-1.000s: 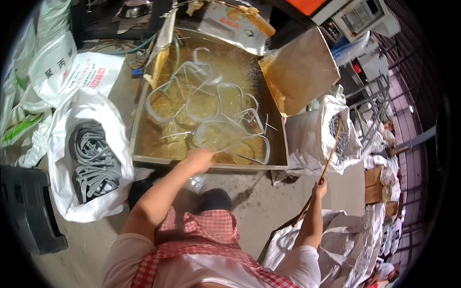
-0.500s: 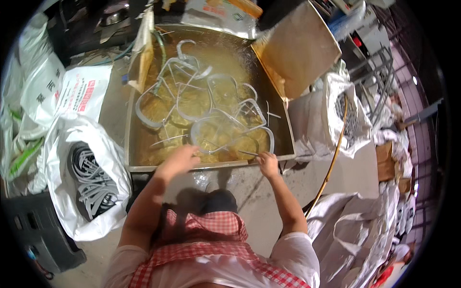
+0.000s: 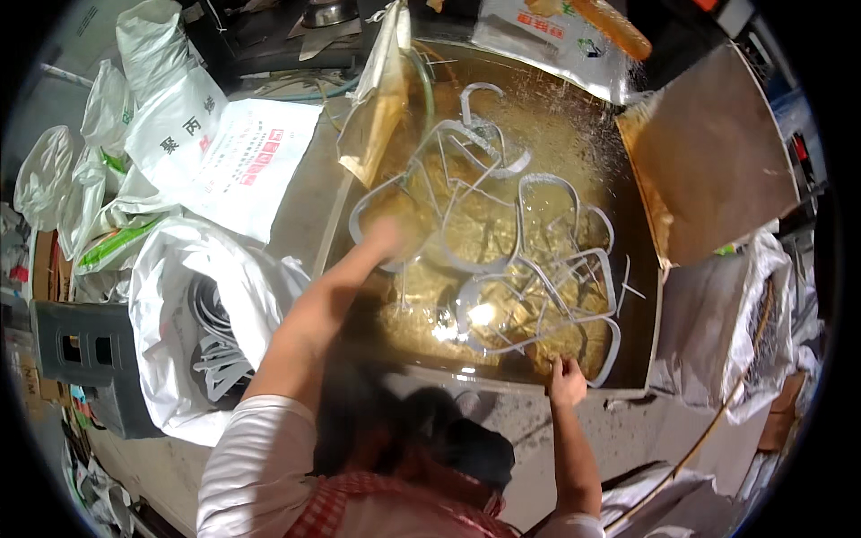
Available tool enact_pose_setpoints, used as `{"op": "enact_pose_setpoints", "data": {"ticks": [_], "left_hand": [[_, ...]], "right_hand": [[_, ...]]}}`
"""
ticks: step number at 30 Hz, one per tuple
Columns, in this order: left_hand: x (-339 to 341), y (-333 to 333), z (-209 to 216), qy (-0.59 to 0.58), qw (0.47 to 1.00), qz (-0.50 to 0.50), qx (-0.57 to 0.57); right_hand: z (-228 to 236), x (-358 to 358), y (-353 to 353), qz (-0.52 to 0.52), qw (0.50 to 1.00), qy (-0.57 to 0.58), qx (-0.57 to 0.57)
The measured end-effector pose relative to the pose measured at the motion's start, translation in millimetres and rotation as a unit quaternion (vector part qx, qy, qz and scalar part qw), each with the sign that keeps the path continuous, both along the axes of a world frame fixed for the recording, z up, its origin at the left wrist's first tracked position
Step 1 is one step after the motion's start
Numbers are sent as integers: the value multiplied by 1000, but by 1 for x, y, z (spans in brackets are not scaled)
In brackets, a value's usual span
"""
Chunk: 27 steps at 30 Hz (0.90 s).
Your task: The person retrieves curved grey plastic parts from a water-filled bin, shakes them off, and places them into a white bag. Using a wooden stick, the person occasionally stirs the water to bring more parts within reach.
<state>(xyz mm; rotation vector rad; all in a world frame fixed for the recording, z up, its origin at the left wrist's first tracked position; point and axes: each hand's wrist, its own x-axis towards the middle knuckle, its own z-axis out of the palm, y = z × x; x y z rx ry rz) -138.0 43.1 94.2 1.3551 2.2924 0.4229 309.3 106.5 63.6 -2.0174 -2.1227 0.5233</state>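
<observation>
A wide tank [image 3: 653,354] of yellowish, shallow water stands before me. Several grey curved plastic strips [image 3: 523,224], joined by thin struts, float in it in loops. My left hand [image 3: 387,235] is over the tank's left part, at a curved grey loop [image 3: 357,211]; motion blurs its fingers, and whether it grips the loop is unclear. At the near rim, my right hand [image 3: 567,383] is closed, its fingertips over the water beside the end of a grey loop [image 3: 606,363]. What it pinches is too small to make out.
Left of the tank, an open white sack [image 3: 161,296] holds grey curved strips [image 3: 220,359]. Beyond it lie white printed sacks [image 3: 260,161]. A brown board [image 3: 726,161] leans at the tank's right corner, near another white sack [image 3: 717,332] and a long thin pole [image 3: 717,412].
My left hand has moved from the near rim leftward and farther over the water. My right hand stays near the front rim. The view has turned left; the thin grey stick at my right hand no longer shows clearly.
</observation>
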Motion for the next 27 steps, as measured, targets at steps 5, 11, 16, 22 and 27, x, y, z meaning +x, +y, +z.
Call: {"op": "enact_pose_setpoints", "data": {"ticks": [5, 11, 16, 22, 27], "left_hand": [[-36, 30, -89, 9, 996, 37, -78], [-67, 77, -180, 131, 990, 6, -56], [-102, 79, -263, 214, 977, -3, -11], [-119, 79, -302, 229, 971, -46, -55], [-128, 78, -322, 262, 961, -60, -59]], "right_hand": [[-4, -5, 3, 23, 997, -71, 29], [-10, -1, 8, 61, 996, -48, 44], [-5, -8, 9, 88, 994, -38, 51], [-7, -5, 10, 104, 993, -27, 43], [-9, -7, 11, 97, 994, 12, 46]]}}
